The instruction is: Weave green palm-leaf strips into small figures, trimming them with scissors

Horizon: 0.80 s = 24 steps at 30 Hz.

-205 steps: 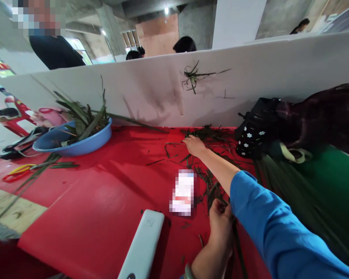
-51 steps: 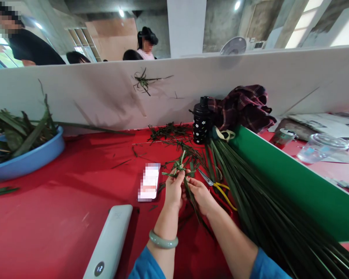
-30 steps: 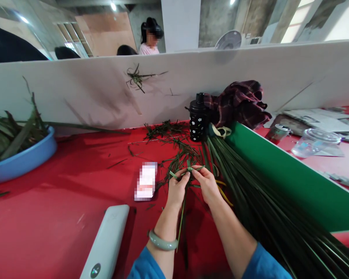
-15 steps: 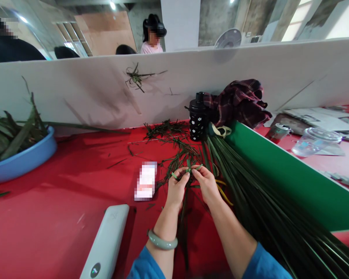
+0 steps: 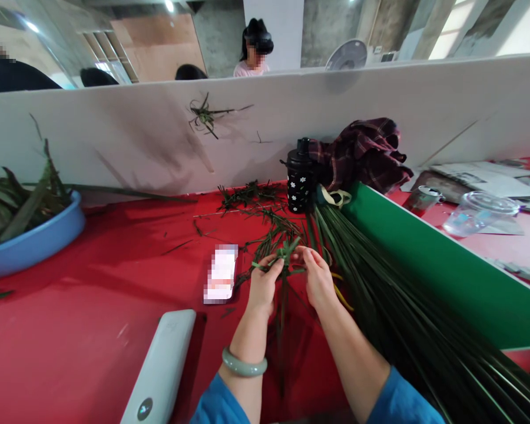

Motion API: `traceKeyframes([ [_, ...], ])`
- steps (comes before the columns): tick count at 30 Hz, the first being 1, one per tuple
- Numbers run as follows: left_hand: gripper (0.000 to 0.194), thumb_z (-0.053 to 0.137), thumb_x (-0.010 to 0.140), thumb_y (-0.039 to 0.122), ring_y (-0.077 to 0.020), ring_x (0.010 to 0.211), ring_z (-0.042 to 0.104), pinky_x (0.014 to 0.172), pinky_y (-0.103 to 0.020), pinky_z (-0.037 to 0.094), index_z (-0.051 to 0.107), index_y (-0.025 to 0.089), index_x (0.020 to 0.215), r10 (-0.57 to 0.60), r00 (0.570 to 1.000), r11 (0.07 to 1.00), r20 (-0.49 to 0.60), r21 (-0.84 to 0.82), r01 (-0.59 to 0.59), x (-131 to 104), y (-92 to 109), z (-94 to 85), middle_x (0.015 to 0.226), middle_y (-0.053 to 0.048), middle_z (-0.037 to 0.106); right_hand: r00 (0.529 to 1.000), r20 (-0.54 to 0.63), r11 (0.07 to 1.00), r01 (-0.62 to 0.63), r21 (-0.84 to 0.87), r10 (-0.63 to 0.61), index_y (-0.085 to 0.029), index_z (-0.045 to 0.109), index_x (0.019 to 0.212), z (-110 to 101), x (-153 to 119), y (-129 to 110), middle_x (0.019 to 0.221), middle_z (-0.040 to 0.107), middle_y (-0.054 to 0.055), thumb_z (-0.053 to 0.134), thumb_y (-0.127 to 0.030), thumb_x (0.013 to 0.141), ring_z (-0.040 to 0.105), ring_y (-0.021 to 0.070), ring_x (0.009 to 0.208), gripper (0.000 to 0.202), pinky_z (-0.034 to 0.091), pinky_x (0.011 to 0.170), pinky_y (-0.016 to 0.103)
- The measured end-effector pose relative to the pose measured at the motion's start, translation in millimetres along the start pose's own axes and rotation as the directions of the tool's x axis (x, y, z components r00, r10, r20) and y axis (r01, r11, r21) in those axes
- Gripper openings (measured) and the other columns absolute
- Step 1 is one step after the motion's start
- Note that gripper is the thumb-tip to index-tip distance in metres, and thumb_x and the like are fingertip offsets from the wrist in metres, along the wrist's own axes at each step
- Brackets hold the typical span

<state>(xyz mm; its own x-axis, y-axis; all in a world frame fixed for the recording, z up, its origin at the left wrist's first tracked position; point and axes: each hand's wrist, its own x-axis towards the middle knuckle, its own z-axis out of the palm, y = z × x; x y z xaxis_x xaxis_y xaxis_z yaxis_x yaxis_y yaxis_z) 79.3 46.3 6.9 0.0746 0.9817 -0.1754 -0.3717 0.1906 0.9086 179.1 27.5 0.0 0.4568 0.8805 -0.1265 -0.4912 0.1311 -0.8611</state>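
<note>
My left hand (image 5: 265,282) pinches a small knotted piece of green leaf strips (image 5: 285,253) between thumb and fingers. Loose strip ends stick out of the piece at the top and to the left, and a long thin stem hangs below it. Just right of the piece is my right hand (image 5: 317,277), thumb and fingers pressed together; whether a strip end lies between them is hidden. Beneath and behind both hands, leaf scraps (image 5: 276,229) lie scattered on the red table (image 5: 92,330).
Long green leaves (image 5: 380,288) spread along the green divider (image 5: 424,265) at right. A black flowered bottle (image 5: 298,179) and plaid cloth (image 5: 366,153) stand behind. Left are a phone (image 5: 221,274), a pale power bank (image 5: 163,365) and a blue basin (image 5: 39,238) of leaves. A person (image 5: 252,53) is beyond the partition.
My right hand has drawn slightly right, away from the knotted piece. The piece has turned in my left hand and shows more of its strips. The person beyond the partition has shifted right.
</note>
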Motion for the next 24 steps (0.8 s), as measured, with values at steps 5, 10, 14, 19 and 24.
traceKeyframes([
  [5,0.034,0.072,0.053,0.032,-0.0084,0.057,0.057,0.060,-0.023,0.044,0.058,0.015,0.080,0.026,0.983,0.980,-0.179,-0.188,-0.060,9.4,2.6,-7.1,0.062,0.003,0.063,0.984,0.173,0.949,0.010,-0.315,0.047,-0.016,0.054,0.065,0.9,-3.3,4.1,0.057,0.052,-0.003,0.059,-0.040,0.063,0.046,0.0089,0.055,0.024,0.036,0.054,0.022],
  [10,0.038,0.071,0.054,0.036,-0.0080,0.056,0.057,0.055,-0.021,0.043,0.058,0.015,0.084,0.087,0.969,0.986,-0.232,-0.117,-0.116,12.3,-0.4,-12.1,0.065,0.001,0.062,0.919,0.391,0.816,0.191,-0.545,0.046,-0.015,0.057,0.077,2.3,-6.4,9.5,0.069,0.057,0.000,0.051,-0.035,0.071,0.049,0.0107,0.065,0.021,0.038,0.063,0.024],
  [14,0.039,0.071,0.055,0.036,-0.0072,0.052,0.055,0.050,-0.019,0.040,0.057,0.015,0.085,0.059,0.976,0.989,-0.208,-0.119,-0.085,13.1,-3.2,-13.1,0.063,0.002,0.061,0.889,0.440,0.829,0.147,-0.539,0.128,-0.015,0.056,0.076,2.4,-6.3,13.0,0.067,0.056,-0.001,0.048,-0.032,0.071,0.048,0.0098,0.061,0.020,0.039,0.062,0.024],
  [19,0.035,0.072,0.053,0.030,-0.0063,0.052,0.055,0.054,-0.018,0.042,0.056,0.014,0.080,0.006,0.989,0.964,-0.149,-0.262,-0.045,12.5,0.1,-11.1,0.059,0.004,0.060,0.916,0.391,0.793,0.173,-0.585,0.089,-0.016,0.055,0.075,1.0,-6.1,13.6,0.061,0.053,-0.002,0.046,-0.032,0.071,0.046,0.0100,0.056,0.018,0.037,0.057,0.023],
  [24,0.034,0.071,0.054,0.031,-0.0073,0.052,0.055,0.052,-0.019,0.042,0.056,0.015,0.081,0.028,0.987,0.967,-0.161,-0.247,-0.068,14.3,-0.1,-13.2,0.059,0.003,0.060,0.920,0.384,0.653,0.342,-0.676,-0.084,-0.018,0.059,0.076,5.1,-14.5,4.4,0.076,0.061,0.003,0.049,-0.027,0.071,0.054,0.0134,0.071,0.014,0.040,0.068,0.025],
])
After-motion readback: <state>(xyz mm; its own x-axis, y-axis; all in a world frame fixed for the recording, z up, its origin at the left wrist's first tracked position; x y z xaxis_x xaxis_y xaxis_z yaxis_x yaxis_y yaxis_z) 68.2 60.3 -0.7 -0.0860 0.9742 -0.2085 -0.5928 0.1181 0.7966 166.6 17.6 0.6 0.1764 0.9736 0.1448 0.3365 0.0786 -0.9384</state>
